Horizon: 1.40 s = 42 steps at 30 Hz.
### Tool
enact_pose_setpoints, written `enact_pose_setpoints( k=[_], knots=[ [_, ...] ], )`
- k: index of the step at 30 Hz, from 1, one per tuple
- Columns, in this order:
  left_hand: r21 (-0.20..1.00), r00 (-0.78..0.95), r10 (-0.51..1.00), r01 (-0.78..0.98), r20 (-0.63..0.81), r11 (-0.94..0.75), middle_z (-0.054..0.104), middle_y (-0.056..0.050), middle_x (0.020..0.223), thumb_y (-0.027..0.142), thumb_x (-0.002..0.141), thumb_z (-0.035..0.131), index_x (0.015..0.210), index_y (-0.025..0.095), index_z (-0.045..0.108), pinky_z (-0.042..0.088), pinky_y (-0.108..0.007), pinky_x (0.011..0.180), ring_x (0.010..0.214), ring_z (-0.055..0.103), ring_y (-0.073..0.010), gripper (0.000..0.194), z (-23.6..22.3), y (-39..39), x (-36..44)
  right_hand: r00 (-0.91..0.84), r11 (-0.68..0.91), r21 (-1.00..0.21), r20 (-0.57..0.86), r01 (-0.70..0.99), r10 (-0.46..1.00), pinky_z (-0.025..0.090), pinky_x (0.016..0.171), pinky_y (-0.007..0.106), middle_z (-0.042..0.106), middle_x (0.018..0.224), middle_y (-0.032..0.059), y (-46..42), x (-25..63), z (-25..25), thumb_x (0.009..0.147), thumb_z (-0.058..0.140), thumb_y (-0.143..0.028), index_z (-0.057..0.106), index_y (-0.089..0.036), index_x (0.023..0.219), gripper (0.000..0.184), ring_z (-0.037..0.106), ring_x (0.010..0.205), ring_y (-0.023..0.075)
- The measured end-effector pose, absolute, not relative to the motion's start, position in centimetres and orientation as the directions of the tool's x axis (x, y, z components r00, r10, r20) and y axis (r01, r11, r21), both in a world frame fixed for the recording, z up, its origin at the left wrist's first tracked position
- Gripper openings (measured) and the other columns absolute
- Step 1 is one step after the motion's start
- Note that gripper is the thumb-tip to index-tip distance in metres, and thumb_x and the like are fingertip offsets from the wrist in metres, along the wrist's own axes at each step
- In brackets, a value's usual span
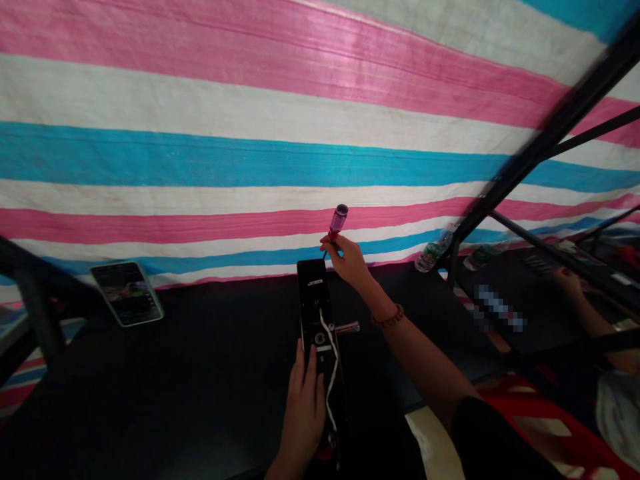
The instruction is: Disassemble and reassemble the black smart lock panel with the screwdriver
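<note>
A long black device panel (311, 288) lies on the dark table, pointing away from me. A white cable (328, 390) runs along its face from about the middle toward me. My left hand (306, 393) rests on the panel's near left part, fingers stretched out over it. With my right hand (346, 259) I pinch a screwdriver (339, 220) with a clear purple-pink handle, held upright and slightly tilted. Its shaft points down by the panel's far right corner; whether the tip touches is unclear. A second clear pinkish handle (349, 327) sticks out at the panel's right side.
A phone (127, 293) leans at the back left of the table (200, 380). Plastic bottles (431, 255) stand at the back right near a black metal frame (493, 193). A striped sheet hangs behind. Another person's hand (570, 283) is at the neighbouring table.
</note>
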<state>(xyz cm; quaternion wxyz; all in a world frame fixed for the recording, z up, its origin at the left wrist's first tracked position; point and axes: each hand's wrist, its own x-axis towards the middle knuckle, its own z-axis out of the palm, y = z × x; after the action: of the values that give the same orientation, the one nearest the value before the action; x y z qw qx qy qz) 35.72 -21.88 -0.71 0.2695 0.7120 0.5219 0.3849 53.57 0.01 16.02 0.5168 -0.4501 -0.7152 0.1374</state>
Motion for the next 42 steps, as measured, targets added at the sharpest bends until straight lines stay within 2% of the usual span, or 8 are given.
enact_pose_setpoints(
  k=[4,8,12,18,23,28,35,42],
  knots=[
    [0.797,0.156,0.956,0.527,0.250,-0.295,0.010,-0.006,0.175,0.021,0.105,0.041,0.162,0.037,0.023,0.034,-0.056,0.122,0.158,0.023,-0.0293,0.063,-0.6,-21.9,35.7,-0.009,0.532,-0.673,0.615,0.514,0.788,0.055,0.076,0.030,0.074,0.092,0.0069,0.1,53.4,16.1,0.095,0.063,-0.038,0.075,-0.021,0.089,0.022,0.070,0.083,0.0191],
    [0.803,0.167,0.958,0.523,0.232,-0.286,0.010,-0.005,0.175,0.022,0.106,0.039,0.162,0.038,0.022,0.032,-0.056,0.123,0.158,0.023,-0.0289,0.062,-0.3,-21.9,35.5,0.068,0.509,-0.726,0.601,0.463,0.796,0.057,0.082,0.034,0.076,0.090,0.0045,0.4,53.4,16.0,0.090,0.070,-0.037,0.075,-0.022,0.096,0.017,0.072,0.083,0.0204],
    [0.821,0.184,0.958,0.496,0.219,-0.283,0.006,-0.004,0.176,0.023,0.106,0.041,0.163,0.038,0.020,0.028,-0.056,0.124,0.159,0.018,-0.0287,0.062,0.0,-21.9,35.3,-0.003,0.545,-0.723,0.601,0.425,0.800,0.057,0.090,0.036,0.078,0.097,0.0059,0.6,53.4,15.8,0.098,0.058,-0.033,0.073,-0.022,0.102,0.019,0.074,0.094,0.0210],
    [0.879,0.203,0.969,0.425,0.142,-0.218,0.002,-0.004,0.176,0.027,0.106,0.042,0.163,0.037,0.020,0.034,-0.049,0.123,0.159,0.017,-0.0270,0.062,0.2,-22.0,35.3,0.097,0.556,-0.703,0.655,0.444,0.750,0.058,0.076,0.032,0.075,0.092,0.0064,0.2,53.0,15.8,0.092,0.067,-0.038,0.074,-0.021,0.091,0.018,0.071,0.081,0.0193],
    [0.899,0.194,0.972,0.389,0.132,-0.199,0.004,-0.001,0.176,0.029,0.105,0.043,0.162,0.037,0.023,0.029,-0.047,0.125,0.159,0.014,-0.0243,0.061,0.0,-22.0,35.3,0.212,0.473,-0.820,0.549,0.322,0.808,0.059,0.072,0.032,0.075,0.080,-0.0001,0.1,53.2,15.8,0.081,0.078,-0.042,0.069,-0.024,0.091,0.022,0.072,0.074,0.0189],
    [0.902,0.196,0.972,0.382,0.133,-0.200,0.005,-0.001,0.176,0.029,0.105,0.044,0.162,0.037,0.025,0.028,-0.047,0.125,0.159,0.015,-0.0247,0.061,0.1,-22.0,35.2,0.108,0.501,-0.844,0.525,0.190,0.844,0.061,0.077,0.034,0.079,0.093,0.0063,0.2,53.0,15.7,0.091,0.063,-0.046,0.070,-0.021,0.096,0.026,0.076,0.088,0.0215],
    [0.895,0.182,0.971,0.391,0.152,-0.214,0.007,-0.001,0.175,0.030,0.105,0.045,0.162,0.038,0.026,0.031,-0.047,0.124,0.158,0.019,-0.0257,0.061,0.3,-22.0,35.3,0.189,0.479,-0.818,0.550,0.320,0.814,0.059,0.069,0.031,0.075,0.086,0.0032,0.3,52.8,15.9,0.083,0.074,-0.043,0.072,-0.022,0.089,0.022,0.071,0.072,0.0174],
    [0.890,0.176,0.972,0.401,0.158,-0.217,0.009,-0.002,0.175,0.029,0.104,0.046,0.161,0.036,0.030,0.033,-0.046,0.123,0.158,0.021,-0.0257,0.060,0.4,-22.0,35.2,0.179,0.508,-0.828,0.551,0.240,0.815,0.059,0.075,0.031,0.078,0.093,0.0064,0.4,52.5,15.7,0.093,0.060,-0.043,0.069,-0.021,0.100,0.024,0.074,0.087,0.0196]
  ],
)
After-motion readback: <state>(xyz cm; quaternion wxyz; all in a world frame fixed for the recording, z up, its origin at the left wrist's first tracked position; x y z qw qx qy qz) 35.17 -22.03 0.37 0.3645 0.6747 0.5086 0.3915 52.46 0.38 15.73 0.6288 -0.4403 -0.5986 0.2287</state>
